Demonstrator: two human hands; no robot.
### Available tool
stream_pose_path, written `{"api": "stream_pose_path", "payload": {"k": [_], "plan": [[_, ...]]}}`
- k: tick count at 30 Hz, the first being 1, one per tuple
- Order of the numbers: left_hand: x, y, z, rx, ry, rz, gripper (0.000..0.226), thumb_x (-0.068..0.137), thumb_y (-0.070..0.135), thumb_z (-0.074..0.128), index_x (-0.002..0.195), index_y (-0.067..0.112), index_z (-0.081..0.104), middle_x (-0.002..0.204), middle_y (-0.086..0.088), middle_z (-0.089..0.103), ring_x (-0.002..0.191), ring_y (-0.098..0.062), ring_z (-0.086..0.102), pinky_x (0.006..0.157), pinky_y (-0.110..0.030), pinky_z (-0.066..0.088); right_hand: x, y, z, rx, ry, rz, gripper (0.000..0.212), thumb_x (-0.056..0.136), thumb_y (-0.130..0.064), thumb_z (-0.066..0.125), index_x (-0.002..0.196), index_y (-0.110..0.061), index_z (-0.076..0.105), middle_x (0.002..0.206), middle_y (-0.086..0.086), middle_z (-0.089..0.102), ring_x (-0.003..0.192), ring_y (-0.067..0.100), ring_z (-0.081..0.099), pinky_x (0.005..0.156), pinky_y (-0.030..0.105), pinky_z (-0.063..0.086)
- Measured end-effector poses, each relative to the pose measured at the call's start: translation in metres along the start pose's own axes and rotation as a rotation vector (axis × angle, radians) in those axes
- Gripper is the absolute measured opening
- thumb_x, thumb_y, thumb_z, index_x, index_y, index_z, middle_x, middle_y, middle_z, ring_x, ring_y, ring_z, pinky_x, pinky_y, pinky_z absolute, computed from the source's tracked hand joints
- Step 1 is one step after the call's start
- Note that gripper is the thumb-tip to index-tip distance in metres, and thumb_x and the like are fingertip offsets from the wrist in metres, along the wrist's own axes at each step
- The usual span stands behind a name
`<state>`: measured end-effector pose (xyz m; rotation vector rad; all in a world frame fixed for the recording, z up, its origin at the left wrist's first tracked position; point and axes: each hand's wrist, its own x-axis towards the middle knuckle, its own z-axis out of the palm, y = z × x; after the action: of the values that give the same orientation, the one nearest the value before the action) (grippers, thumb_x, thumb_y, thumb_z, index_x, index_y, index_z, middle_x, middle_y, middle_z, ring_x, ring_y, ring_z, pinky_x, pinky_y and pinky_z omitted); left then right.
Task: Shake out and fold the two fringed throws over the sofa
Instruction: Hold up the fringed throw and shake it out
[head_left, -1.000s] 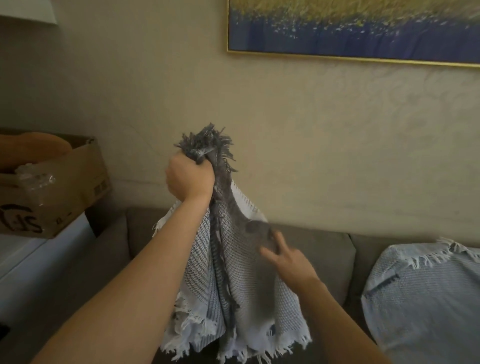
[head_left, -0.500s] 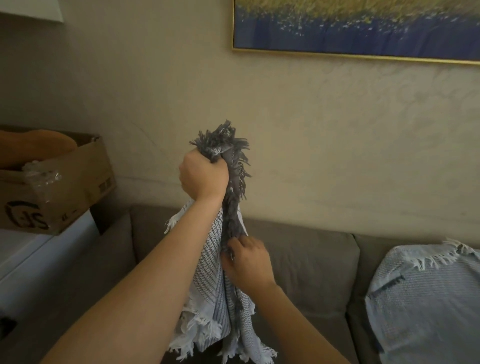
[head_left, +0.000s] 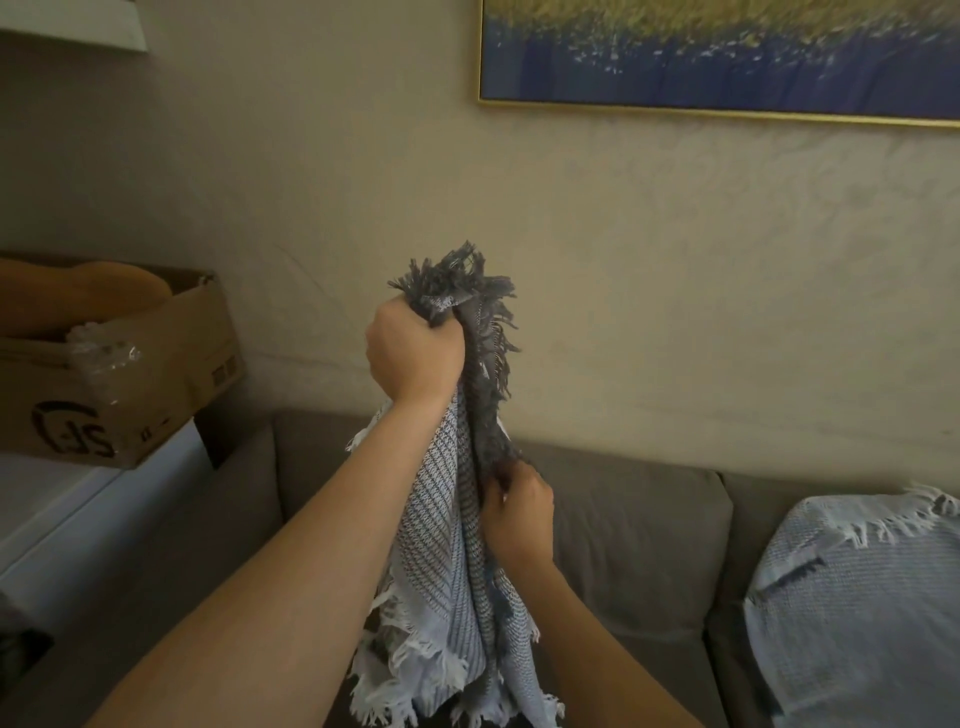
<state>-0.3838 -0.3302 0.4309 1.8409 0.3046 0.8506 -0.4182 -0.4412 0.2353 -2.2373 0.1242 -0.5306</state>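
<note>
A grey-and-white woven throw (head_left: 447, 561) with dark grey fringe at the top and white fringe at the bottom hangs bunched in front of the grey sofa (head_left: 639, 525). My left hand (head_left: 413, 356) grips its top end in a fist, held high. Lower down, my right hand (head_left: 517, 512) has its fingers curled round the dark fringed edge of the same throw. A second throw (head_left: 857, 597), light blue with white fringe, lies draped over the sofa at the right.
An open cardboard box (head_left: 119, 374) with an orange thing inside sits on a white surface (head_left: 78, 499) left of the sofa. A framed blue-and-gold picture (head_left: 717, 52) hangs on the beige wall above.
My right hand went from open fingers against the hanging throw to gripping its dark fringed edge. The throw now hangs narrower and more bunched. My left hand keeps its hold at the top.
</note>
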Motion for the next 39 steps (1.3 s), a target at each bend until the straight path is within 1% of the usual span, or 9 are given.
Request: {"api": "stream_pose_path", "payload": {"k": [7,10,14,18,22,24,31,35,39], "plan": [[0.015,-0.01,-0.007,0.016,0.054,-0.001,0.016,0.091,0.018,0.072,0.077,0.022,0.066,0.072,0.004,0.065,0.071,-0.025,0.067,0.062,-0.033,0.052,-0.008,-0.007,-0.035,0.382,0.249,0.175,0.021,0.11,-0.028,0.04,0.096,-0.012,0.042,0.074,0.003,0.057,0.062,0.017,0.055,0.052,0.036,0.034],[0.018,-0.005,-0.007,-0.008,0.073,0.035,0.018,0.091,0.016,0.071,0.075,0.023,0.063,0.069,0.007,0.061,0.067,-0.022,0.061,0.058,-0.026,0.044,-0.023,0.004,-0.038,0.322,0.007,0.006,0.028,0.103,-0.049,0.052,0.093,-0.024,0.044,0.067,-0.007,0.058,0.053,0.003,0.055,0.045,0.021,0.042],[0.019,0.0,-0.007,-0.021,0.095,0.07,0.017,0.091,0.016,0.072,0.077,0.024,0.065,0.072,0.006,0.063,0.067,-0.02,0.06,0.058,-0.025,0.043,-0.041,0.031,-0.019,0.039,-0.414,-0.107,0.047,0.092,-0.067,0.061,0.091,-0.021,0.066,0.08,-0.005,0.072,0.066,0.006,0.068,0.061,0.036,0.06],[0.02,0.001,-0.007,-0.033,0.129,0.067,0.019,0.089,0.013,0.07,0.078,0.026,0.063,0.073,0.01,0.061,0.07,-0.019,0.06,0.065,-0.031,0.045,-0.049,0.051,-0.025,-0.249,-1.005,0.046,0.056,0.088,-0.05,0.071,0.128,-0.011,0.061,0.125,0.005,0.067,0.109,0.021,0.067,0.088,0.034,0.058],[0.018,-0.004,-0.005,-0.025,0.128,0.055,0.02,0.09,0.014,0.071,0.078,0.027,0.061,0.075,0.01,0.062,0.07,-0.018,0.061,0.065,-0.031,0.045,-0.043,0.075,-0.046,-0.511,-1.194,0.266,0.077,0.086,-0.033,0.07,0.154,-0.014,0.04,0.149,0.011,0.053,0.124,0.034,0.061,0.101,0.047,0.055],[0.017,-0.006,-0.003,-0.021,0.127,0.047,0.019,0.09,0.014,0.072,0.077,0.026,0.063,0.074,0.01,0.063,0.07,-0.018,0.062,0.065,-0.032,0.047,-0.04,0.081,-0.05,-0.367,-1.154,0.438,0.067,0.085,-0.025,0.063,0.148,-0.008,0.047,0.141,0.013,0.058,0.115,0.035,0.066,0.093,0.049,0.06],[0.019,-0.007,0.001,-0.036,0.134,0.062,0.003,0.089,0.019,0.073,0.089,0.017,0.075,0.085,0.002,0.075,0.079,-0.023,0.072,0.069,-0.038,0.06,-0.047,0.103,-0.054,-0.56,-0.9,0.272,0.075,0.085,-0.073,0.049,0.132,-0.015,0.057,0.129,0.008,0.064,0.116,0.029,0.065,0.096,0.04,0.054],[0.011,-0.008,0.006,-0.058,0.109,0.082,0.003,0.086,0.016,0.072,0.086,0.014,0.075,0.083,-0.002,0.076,0.079,-0.027,0.073,0.068,-0.04,0.059,-0.038,0.112,-0.043,-0.352,-0.786,0.142,0.044,0.072,-0.046,0.055,0.084,-0.005,0.062,0.07,0.0,0.058,0.059,0.008,0.051,0.062,0.038,0.049],[0.007,-0.009,0.01,-0.093,0.062,0.105,0.006,0.086,0.018,0.073,0.083,0.012,0.074,0.079,0.0,0.074,0.074,-0.024,0.072,0.065,-0.042,0.061,-0.026,0.076,-0.041,-0.126,-0.524,0.141,0.031,0.086,-0.026,0.069,0.072,-0.002,0.055,0.062,0.005,0.054,0.052,0.012,0.044,0.046,0.03,0.041]]}}
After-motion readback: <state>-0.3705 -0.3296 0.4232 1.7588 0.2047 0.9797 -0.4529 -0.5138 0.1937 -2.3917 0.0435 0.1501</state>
